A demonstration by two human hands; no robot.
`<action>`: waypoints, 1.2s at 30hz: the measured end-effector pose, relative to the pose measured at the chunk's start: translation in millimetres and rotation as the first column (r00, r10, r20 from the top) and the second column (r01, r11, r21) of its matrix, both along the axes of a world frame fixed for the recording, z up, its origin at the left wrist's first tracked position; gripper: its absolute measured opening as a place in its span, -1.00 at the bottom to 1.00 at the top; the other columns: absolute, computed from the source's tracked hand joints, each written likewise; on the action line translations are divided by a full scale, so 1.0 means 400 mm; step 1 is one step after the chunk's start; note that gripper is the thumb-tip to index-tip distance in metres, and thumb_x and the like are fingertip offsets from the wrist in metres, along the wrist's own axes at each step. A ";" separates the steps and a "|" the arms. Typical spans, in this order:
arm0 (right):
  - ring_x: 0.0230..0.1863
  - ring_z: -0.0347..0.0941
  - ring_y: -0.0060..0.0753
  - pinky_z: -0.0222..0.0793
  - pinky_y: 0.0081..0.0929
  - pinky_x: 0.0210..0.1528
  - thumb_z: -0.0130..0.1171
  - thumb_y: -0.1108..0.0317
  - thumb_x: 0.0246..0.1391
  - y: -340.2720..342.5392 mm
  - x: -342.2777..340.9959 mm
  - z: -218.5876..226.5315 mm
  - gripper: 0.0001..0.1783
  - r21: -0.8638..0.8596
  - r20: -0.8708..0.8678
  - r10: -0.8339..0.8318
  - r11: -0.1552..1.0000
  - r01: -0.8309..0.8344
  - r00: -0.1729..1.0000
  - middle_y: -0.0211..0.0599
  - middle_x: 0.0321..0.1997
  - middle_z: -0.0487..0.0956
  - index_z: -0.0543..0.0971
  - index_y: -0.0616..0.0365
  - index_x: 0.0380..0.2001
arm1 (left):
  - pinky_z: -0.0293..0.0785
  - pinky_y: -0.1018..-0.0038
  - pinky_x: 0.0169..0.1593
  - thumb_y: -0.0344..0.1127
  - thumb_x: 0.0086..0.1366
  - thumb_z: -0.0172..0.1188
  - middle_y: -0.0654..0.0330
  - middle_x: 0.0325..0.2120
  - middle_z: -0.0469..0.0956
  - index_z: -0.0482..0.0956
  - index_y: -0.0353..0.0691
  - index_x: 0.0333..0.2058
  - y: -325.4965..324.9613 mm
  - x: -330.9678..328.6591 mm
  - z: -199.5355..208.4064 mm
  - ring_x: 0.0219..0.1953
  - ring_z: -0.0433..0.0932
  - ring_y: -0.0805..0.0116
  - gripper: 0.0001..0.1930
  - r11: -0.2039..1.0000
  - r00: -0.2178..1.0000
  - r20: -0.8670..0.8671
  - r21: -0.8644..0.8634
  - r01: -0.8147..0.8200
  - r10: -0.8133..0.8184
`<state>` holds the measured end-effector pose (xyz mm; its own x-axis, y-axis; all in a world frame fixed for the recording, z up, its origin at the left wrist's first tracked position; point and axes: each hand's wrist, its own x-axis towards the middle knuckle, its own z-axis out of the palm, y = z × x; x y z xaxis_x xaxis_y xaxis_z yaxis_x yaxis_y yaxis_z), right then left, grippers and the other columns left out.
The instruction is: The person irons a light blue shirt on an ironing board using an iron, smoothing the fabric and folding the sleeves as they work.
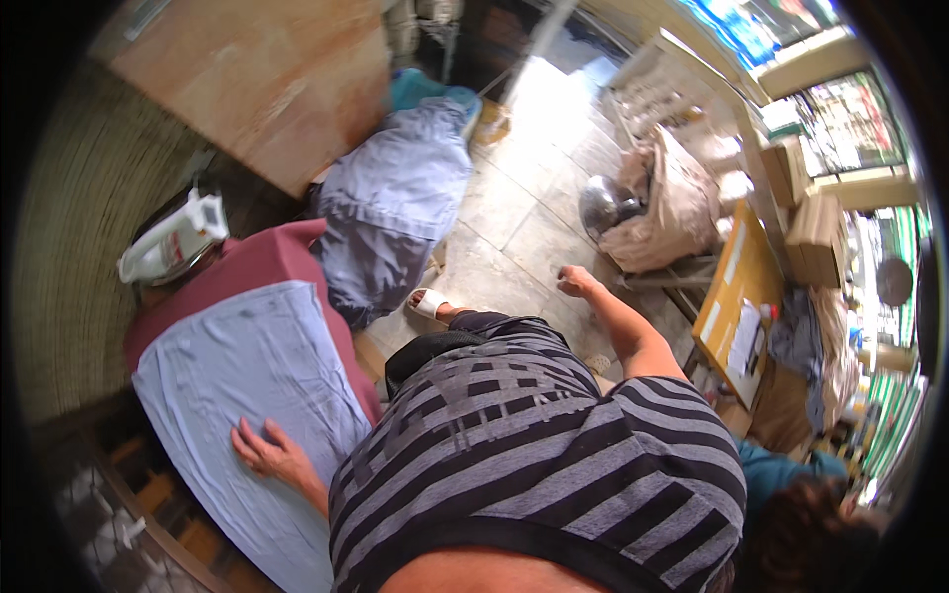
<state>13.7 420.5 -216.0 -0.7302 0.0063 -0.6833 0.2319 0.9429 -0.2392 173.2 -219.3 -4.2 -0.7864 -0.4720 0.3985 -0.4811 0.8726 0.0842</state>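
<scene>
My left hand [269, 453] lies on a light blue cloth garment [252, 346], its fingers apart and resting on the fabric. The garment is spread out over a padded board with a maroon cover [282, 247], showing a few soft creases. At the board's far left end stands a white and grey steam iron [178, 237], apart from my hand. My right hand [573, 281] hangs over the floor beside my body with its fingers curled in, and nothing shows in it. A heap of grey-blue garments [390, 198] is just beyond the board.
A pale tiled floor [524, 212] stretches ahead. To the right are a large beige cloth bundle [672, 212], a round metal fan-like object [600, 206], a tilted yellow board [730, 296] and cardboard boxes [817, 237]. A person in teal [791, 465] is close at the lower right.
</scene>
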 end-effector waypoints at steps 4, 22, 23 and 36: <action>-0.23 0.64 -0.12 0.55 -0.26 -0.11 0.22 0.20 0.00 -0.045 -0.114 -0.003 -0.67 -0.040 0.017 0.139 0.990 -0.138 0.990 -0.01 -0.26 0.68 0.66 0.14 -0.19 | 0.30 0.05 0.18 -0.08 0.40 0.12 -0.06 0.22 0.32 0.43 -0.23 0.19 0.008 -0.006 0.003 0.22 0.35 -0.09 -0.51 0.999 0.996 -0.090 0.036 -0.026 0.029; -0.46 0.61 -0.51 0.55 -0.52 -0.41 0.17 0.09 0.15 -1.010 -0.513 0.327 -0.66 -0.553 0.083 0.904 0.392 -0.735 0.419 -0.29 -0.45 0.67 0.64 0.18 -0.34 | 0.21 -0.04 0.22 -0.07 0.42 0.07 -0.02 0.26 0.29 0.44 -0.16 0.18 0.273 0.258 0.048 0.28 0.29 -0.03 -0.55 0.700 0.687 -0.135 0.100 -0.707 0.714; -0.45 0.62 -0.49 0.55 -0.51 -0.39 0.17 0.08 0.15 -1.037 -0.495 0.331 -0.65 -0.562 0.067 0.918 0.358 -0.745 0.390 -0.27 -0.41 0.68 0.64 0.19 -0.30 | 0.18 -0.05 0.23 -0.04 0.43 0.02 0.00 0.27 0.28 0.43 -0.14 0.20 0.282 0.265 0.036 0.30 0.26 -0.02 -0.53 0.680 0.669 -0.121 0.152 -0.717 0.733; -0.36 0.67 -0.32 0.55 -0.40 -0.32 0.17 0.19 0.17 -0.804 -0.492 -0.022 -0.72 -0.298 -0.293 0.921 0.167 -0.940 0.257 -0.17 -0.37 0.66 0.66 0.14 -0.19 | 0.04 -0.04 0.27 0.06 0.47 -0.10 0.03 0.31 0.24 0.39 -0.08 0.23 0.299 0.246 -0.011 0.37 0.14 0.01 -0.50 0.633 0.635 0.014 0.073 -0.771 0.772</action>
<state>-183.3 99.0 -224.8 -0.0394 -0.9120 -0.4083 -0.7725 0.2870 -0.5665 271.7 -99.5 -8.7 -0.1168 -0.9287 0.3519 -0.9743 0.1759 0.1409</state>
